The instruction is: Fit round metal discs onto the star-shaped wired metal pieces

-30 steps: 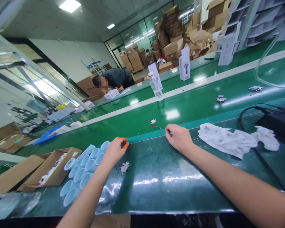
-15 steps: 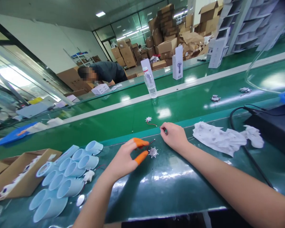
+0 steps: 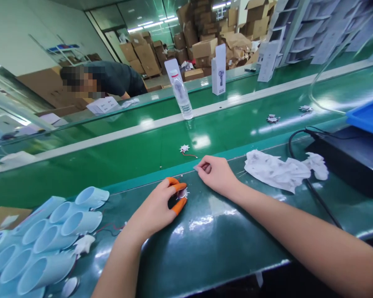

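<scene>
My left hand (image 3: 153, 207) wears orange finger cots and pinches a small round metal disc with a spiky rim (image 3: 182, 193) on the dark green bench top (image 3: 205, 236). My right hand (image 3: 213, 176) rests near the bench's far edge, its fingertips pinched together; nothing held shows between them. Just beyond it, a small spiky part with a thin red wire (image 3: 184, 148) lies on the green conveyor belt (image 3: 112, 169). Light blue plastic cups (image 3: 43, 244) lie heaped to the left of my left wrist, with a white spiky piece (image 3: 83, 244) beside them.
Crumpled white paper (image 3: 278, 170), a black cable (image 3: 311, 194) and a black box (image 3: 345, 161) lie to the right. A blue tray (image 3: 368, 116) sits on the box. Across the belts stand a water bottle (image 3: 180, 93) and a white carton (image 3: 218, 64), and a person (image 3: 112, 78) leans over.
My left hand has closed its orange-tipped fingers around the spiky disc, which lay apart from them before. The view has swung left, bringing the blue cups closer into the picture.
</scene>
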### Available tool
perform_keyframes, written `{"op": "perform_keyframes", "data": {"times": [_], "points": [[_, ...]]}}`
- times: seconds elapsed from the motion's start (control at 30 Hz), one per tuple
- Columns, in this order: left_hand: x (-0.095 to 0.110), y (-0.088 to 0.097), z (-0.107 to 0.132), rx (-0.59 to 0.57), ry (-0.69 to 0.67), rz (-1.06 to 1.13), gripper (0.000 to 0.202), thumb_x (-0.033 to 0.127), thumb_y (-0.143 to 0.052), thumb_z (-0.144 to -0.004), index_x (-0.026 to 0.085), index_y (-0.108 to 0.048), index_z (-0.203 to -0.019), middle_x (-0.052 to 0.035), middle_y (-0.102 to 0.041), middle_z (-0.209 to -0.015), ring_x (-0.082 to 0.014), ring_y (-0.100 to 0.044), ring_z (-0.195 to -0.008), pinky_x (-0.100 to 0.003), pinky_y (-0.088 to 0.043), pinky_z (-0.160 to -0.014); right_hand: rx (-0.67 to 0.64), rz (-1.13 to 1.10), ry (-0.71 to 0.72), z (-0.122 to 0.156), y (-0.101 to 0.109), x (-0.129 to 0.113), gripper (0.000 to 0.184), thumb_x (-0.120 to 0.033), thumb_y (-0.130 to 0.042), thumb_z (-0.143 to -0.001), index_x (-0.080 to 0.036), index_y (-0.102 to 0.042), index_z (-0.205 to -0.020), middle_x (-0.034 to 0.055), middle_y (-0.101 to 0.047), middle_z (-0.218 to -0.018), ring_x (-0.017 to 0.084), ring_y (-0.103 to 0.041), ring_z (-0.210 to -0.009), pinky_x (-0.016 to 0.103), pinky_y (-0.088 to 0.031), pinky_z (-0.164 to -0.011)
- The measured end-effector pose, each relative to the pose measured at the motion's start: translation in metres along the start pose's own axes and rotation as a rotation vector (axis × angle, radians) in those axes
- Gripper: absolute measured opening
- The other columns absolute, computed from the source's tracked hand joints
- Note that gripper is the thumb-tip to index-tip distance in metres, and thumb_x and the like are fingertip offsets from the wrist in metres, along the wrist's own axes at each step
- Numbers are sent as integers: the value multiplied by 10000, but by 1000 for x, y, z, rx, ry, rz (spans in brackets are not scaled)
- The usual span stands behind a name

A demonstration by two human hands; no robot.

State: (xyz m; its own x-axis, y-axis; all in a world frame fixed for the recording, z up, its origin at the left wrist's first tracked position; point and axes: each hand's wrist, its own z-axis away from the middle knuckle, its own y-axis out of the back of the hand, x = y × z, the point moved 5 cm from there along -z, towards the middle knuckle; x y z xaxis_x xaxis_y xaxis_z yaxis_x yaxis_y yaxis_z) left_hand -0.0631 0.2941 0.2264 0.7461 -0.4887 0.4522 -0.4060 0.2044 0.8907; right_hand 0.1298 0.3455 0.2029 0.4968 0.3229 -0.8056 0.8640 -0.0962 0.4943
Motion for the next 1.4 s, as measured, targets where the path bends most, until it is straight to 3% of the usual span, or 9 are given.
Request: {"op": "perform_keyframes", "data": {"times": [0.13,0.3,0.8,1.4], "points": [[7,-2,2,2,-29,-99,398,262,-570,-889,223,-667,-1272,-103,-617,-1231,-266,-632,-1126,-445,-542,-1007,-62,-116,-86,0,-8,7,79,-149,-662,-786,-179,-650,-714,-5,-676,-669,129,-639,-634,255,-492,-656],[12,-5,1,26,-58,-193,335,303,-558,-897,228,-724,-1178,-85,-682,-1135,-259,-667,-1018,-414,-579,-902,-86,-148,-122,-2,-13,16,46,-179,-632,-800,-180,-632,-754,7,-676,-716,138,-648,-672,276,-508,-666],[22,-5,4,80,-80,-417,314,260,-545,-914,192,-759,-1133,-69,-702,-990,-219,-688,-860,-329,-558,-723,-97,-208,-110,-4,-13,20,43,-187,-644,-788,-180,-622,-752,12,-660,-710,138,-635,-674,275,-500,-653],[29,-14,7,127,-76,-556,312,207,-538,-896,154,-764,-1104,-101,-718,-973,-240,-689,-806,-346,-554,-718,-94,-222,-128,-5,-14,20,80,-132,-663,-760,-184,-610,-729,-6,-643,-645,137,-637,-611,268,-504,-617]]}}
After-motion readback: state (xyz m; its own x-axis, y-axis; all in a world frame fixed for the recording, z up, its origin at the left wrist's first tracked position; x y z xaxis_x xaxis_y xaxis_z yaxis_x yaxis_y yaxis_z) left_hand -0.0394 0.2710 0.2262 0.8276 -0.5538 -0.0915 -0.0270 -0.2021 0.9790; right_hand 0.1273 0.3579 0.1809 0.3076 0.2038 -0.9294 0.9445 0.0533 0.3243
